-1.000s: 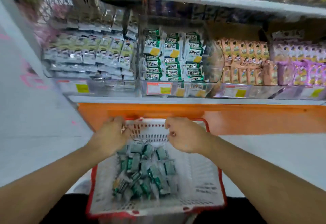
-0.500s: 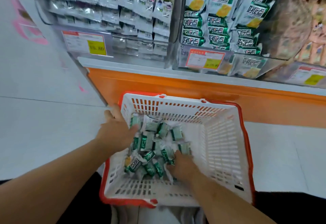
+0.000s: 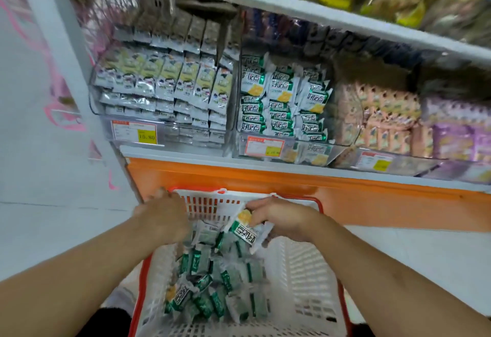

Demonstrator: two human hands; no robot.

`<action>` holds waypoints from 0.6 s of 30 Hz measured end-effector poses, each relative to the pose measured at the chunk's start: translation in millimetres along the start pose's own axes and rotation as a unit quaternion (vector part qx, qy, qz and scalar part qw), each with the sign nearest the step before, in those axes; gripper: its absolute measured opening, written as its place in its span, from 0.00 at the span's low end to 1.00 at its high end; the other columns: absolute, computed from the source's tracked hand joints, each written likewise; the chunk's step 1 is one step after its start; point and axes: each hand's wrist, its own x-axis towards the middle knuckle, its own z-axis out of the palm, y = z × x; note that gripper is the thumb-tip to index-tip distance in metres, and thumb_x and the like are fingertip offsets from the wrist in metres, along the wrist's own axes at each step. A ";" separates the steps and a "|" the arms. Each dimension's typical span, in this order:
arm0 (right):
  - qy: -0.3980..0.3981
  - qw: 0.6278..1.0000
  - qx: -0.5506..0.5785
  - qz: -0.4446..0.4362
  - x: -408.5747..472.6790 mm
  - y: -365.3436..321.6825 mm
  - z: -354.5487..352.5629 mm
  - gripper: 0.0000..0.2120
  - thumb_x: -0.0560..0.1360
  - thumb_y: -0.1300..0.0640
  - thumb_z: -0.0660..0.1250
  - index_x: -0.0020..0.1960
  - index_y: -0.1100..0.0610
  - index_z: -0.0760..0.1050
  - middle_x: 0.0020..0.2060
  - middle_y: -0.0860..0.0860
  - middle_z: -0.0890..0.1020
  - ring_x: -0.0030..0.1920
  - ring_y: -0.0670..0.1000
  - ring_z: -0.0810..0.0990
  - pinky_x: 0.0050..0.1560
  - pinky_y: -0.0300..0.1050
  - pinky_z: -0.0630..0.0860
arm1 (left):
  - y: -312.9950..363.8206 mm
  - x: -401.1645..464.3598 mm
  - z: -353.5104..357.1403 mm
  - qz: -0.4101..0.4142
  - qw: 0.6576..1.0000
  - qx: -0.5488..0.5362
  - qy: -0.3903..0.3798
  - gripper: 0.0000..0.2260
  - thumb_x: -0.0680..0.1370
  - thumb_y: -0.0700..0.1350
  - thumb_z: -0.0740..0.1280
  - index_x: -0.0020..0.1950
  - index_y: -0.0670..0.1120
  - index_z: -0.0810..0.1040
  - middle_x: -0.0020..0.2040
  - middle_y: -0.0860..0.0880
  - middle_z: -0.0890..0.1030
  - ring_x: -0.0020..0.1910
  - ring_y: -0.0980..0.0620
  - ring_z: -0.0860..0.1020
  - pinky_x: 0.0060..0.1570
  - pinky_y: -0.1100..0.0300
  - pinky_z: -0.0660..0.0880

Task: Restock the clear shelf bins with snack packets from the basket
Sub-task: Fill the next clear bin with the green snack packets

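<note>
Several clear bins (image 3: 292, 148) line the shelf (image 3: 239, 162), the middle one stacked with green-white packets. Below it, the white basket (image 3: 300, 283) holds a loose heap of packets (image 3: 215, 283). The right hand (image 3: 281, 217) pinches one packet (image 3: 243, 226) between curled fingers above the heap. The left hand (image 3: 163, 217) grips the basket's far-left rim, fingers curled.

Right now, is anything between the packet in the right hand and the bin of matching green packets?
Nothing visible blocks it. The right hand holds the green packet above the basket; the green-packet bin sits above, past the orange ledge.
</note>
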 end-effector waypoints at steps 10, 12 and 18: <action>0.123 0.959 0.088 -0.238 -103.6 -78.7 -36.7 0.17 0.70 0.62 0.79 0.56 0.54 0.79 0.47 0.56 0.86 0.47 0.57 0.82 0.47 0.52 0.77 | 56.9 -86.2 -107.5 0.261 0.830 -0.493 -0.026 0.11 0.77 0.52 0.75 0.58 0.51 0.82 0.54 0.50 0.86 0.53 0.54 0.85 0.58 0.52 0.82; 0.183 0.943 0.088 -0.264 -103.6 -84.1 -38.6 0.13 0.74 0.60 0.80 0.55 0.55 0.80 0.48 0.56 0.88 0.51 0.58 0.87 0.55 0.57 0.83 | 67.8 -81.6 -111.8 0.251 0.805 -0.535 0.049 0.11 0.77 0.49 0.76 0.56 0.48 0.82 0.53 0.47 0.85 0.51 0.51 0.86 0.56 0.48 0.83; 0.235 0.920 -0.035 -0.311 -98.3 -96.2 -66.9 0.12 0.79 0.45 0.74 0.59 0.48 0.83 0.50 0.51 0.87 0.51 0.53 0.86 0.58 0.61 0.82 | 91.9 -58.5 -129.2 0.220 0.808 -0.506 0.207 0.10 0.78 0.44 0.75 0.56 0.51 0.77 0.48 0.52 0.83 0.42 0.58 0.85 0.48 0.54 0.83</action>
